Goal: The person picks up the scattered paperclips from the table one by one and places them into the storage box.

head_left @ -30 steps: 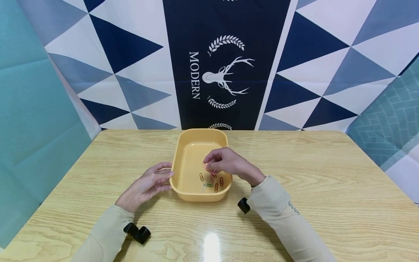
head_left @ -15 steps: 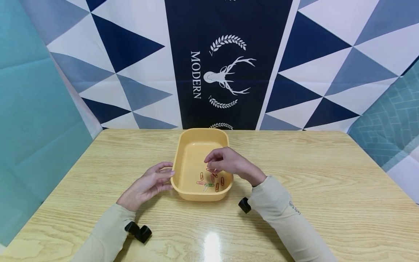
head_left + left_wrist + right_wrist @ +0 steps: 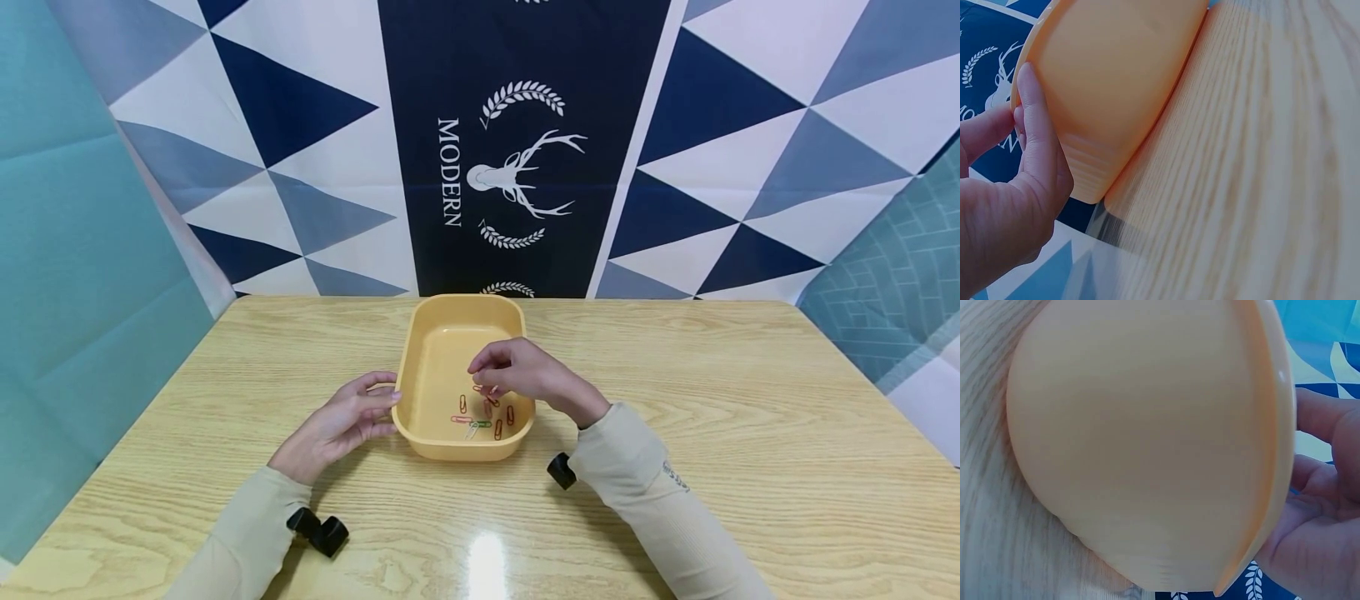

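Note:
A yellow-orange plastic bin (image 3: pixel 438 358) stands on the table in the head view. My left hand (image 3: pixel 341 427) grips its left rim between thumb and fingers; the left wrist view shows a fingertip flat against the outer wall (image 3: pixel 1104 69). Over the bin's right side hangs my right hand (image 3: pixel 521 368), loosely curved, with no object visible at its fingertips. Below it lie several paper clips: a pink one (image 3: pixel 461 419), a green one (image 3: pixel 483 424), a pale one (image 3: pixel 471 431) and red ones (image 3: pixel 498 429). The bin's wall (image 3: pixel 1147 437) hides the right fingertips in the right wrist view.
The wooden table (image 3: pixel 712 400) extends to both sides of the bin. Behind it hangs a patterned cloth (image 3: pixel 517 167) with a deer print. Black wrist-worn pieces (image 3: pixel 318 532) sit by the left sleeve, and another black piece (image 3: pixel 560 471) by the right.
A pink paper clip that was at my right fingertips now lies on the bin floor nearer the front. The right hand stays over the bin and the left hand keeps its grip.

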